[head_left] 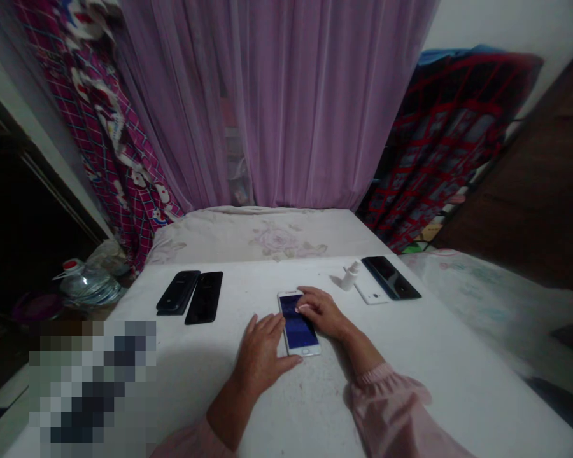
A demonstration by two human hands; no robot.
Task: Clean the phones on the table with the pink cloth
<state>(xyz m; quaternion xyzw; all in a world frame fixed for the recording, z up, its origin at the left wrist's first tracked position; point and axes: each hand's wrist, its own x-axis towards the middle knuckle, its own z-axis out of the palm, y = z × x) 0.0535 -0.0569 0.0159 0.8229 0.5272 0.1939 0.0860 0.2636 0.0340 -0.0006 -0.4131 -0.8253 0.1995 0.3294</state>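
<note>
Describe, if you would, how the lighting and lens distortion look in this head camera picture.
In the head view, the light is dim and soft, with a broad shadow on the white surface left of the left hand; the phone screen glows blue without hard glare; wide-angle distortion makes the purple curtain lean; a pixelated block hides the lower left.

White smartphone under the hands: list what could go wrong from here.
The right hand rests its fingertips on the lit screen of the white smartphone, so stray touches could register. The left hand at its edge could shift it. The small white bottle beside the far white phone could get knocked over.
</note>
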